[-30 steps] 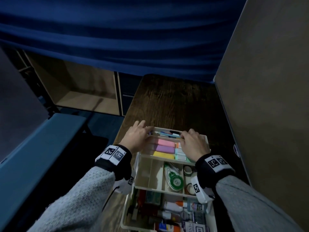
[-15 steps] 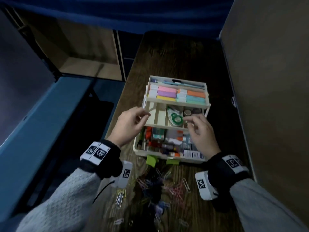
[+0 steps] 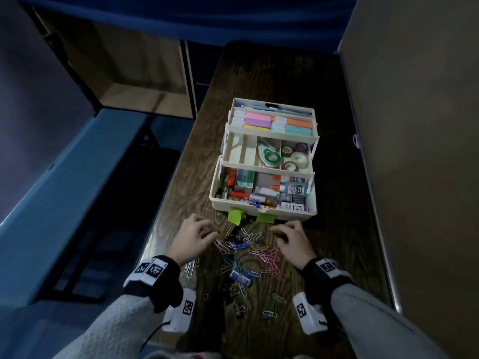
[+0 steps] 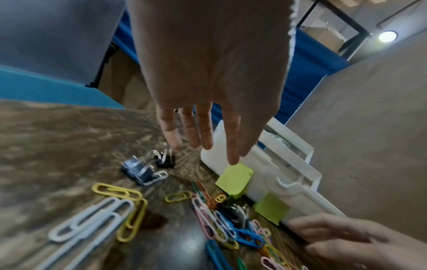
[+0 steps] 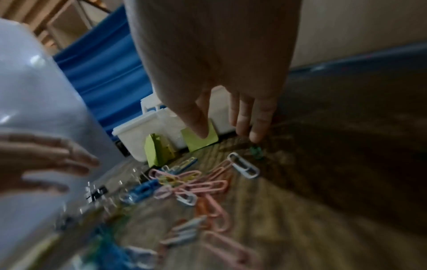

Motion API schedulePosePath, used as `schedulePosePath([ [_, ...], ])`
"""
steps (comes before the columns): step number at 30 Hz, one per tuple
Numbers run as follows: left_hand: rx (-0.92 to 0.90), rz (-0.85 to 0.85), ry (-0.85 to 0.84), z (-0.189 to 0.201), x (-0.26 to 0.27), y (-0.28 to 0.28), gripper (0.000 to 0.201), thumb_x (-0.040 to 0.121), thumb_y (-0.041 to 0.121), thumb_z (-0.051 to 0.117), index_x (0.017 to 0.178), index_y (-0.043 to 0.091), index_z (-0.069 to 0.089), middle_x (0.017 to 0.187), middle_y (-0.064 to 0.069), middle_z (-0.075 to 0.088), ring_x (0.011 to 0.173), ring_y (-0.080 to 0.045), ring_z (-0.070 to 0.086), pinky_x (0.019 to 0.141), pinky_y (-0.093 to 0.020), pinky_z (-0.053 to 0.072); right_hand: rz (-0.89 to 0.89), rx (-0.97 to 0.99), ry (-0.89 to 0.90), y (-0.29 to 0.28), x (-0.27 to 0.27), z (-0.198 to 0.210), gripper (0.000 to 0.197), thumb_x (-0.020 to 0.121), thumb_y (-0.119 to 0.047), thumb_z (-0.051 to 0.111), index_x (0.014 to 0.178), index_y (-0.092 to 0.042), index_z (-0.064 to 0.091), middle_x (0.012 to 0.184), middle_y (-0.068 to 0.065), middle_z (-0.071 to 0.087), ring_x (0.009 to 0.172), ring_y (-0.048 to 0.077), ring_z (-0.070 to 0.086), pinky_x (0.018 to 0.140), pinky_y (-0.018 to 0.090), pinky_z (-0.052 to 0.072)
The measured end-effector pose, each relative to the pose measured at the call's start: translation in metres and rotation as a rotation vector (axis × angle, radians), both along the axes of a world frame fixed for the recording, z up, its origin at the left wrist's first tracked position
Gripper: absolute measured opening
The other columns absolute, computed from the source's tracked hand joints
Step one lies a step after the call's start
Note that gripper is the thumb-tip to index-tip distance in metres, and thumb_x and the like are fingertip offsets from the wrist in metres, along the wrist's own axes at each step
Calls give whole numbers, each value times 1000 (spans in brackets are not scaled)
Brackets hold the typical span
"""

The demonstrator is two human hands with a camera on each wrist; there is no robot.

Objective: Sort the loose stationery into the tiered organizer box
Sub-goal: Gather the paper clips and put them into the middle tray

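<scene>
The white tiered organizer box (image 3: 220, 206) stands open on the dark wood table, its green latches (image 3: 236, 215) facing me. Loose coloured paper clips (image 3: 246, 252) lie in a heap just in front of it, with black binder clips (image 3: 239, 309) nearer me. My left hand (image 3: 202, 230) hovers at the heap's left edge and my right hand (image 3: 282, 233) at its right edge. Both hold nothing, fingers relaxed. In the left wrist view the left hand (image 4: 203, 142) hangs above a binder clip (image 4: 138, 171). In the right wrist view the right hand (image 5: 231, 127) reaches down beside pink clips (image 5: 196, 184).
The top tier holds pastel sticky pads (image 3: 259, 123) and pens. The middle tier has correction tape (image 3: 269, 158), tape rolls (image 3: 295, 158) and bare left compartments (image 3: 239, 151). Glue bottles (image 3: 267, 193) fill the bottom. A beige partition (image 3: 414, 151) walls the right; the table edge (image 3: 166, 203) drops off on the left.
Both hands drew back from the top tier, past the middle tier, down to the paper clip heap in front of the box. The head view tilted down toward the table.
</scene>
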State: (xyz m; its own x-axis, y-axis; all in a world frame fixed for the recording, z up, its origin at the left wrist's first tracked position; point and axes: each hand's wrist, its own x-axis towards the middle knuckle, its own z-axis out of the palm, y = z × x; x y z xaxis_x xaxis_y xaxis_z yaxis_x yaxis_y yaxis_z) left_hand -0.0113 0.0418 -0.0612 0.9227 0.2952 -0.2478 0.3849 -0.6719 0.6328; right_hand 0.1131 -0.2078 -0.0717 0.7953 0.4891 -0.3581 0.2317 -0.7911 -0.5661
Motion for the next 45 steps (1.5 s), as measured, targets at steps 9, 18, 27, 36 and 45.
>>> schedulePosePath([
  [9,85,-88,318,-13,61,-33,34,85,57,56,117,45,58,140,-9,35,131,-33,29,111,-53,22,-197,160,374,33,13,0,39,92,-23,61,131,-27,56,126,10,24,129,31,31,109,36,37],
  [18,70,-58,139,-12,69,-33,30,87,36,60,115,25,65,124,3,60,114,-19,56,98,-40,46,-287,231,429,35,20,-11,47,91,-27,63,132,-7,54,130,6,32,103,19,48,68,29,50],
  [27,-91,149,-73,1,47,-17,24,82,4,63,77,27,61,86,7,68,81,-12,65,74,-27,55,-305,358,41,21,4,0,13,80,-16,75,73,-5,75,74,-1,66,77,16,61,75,26,44],
  [36,-578,96,-5,19,50,-40,22,92,2,54,107,11,42,109,-9,59,83,-24,64,55,-29,58,14,418,252,32,7,38,22,77,1,72,72,-9,53,68,5,59,61,16,59,63,32,50],
  [45,-720,5,25,30,50,-50,13,93,-3,50,102,6,54,91,-15,60,64,-12,58,46,-17,50,-20,374,467,47,11,44,19,81,8,64,85,-7,53,68,10,56,51,13,59,49,22,52],
])
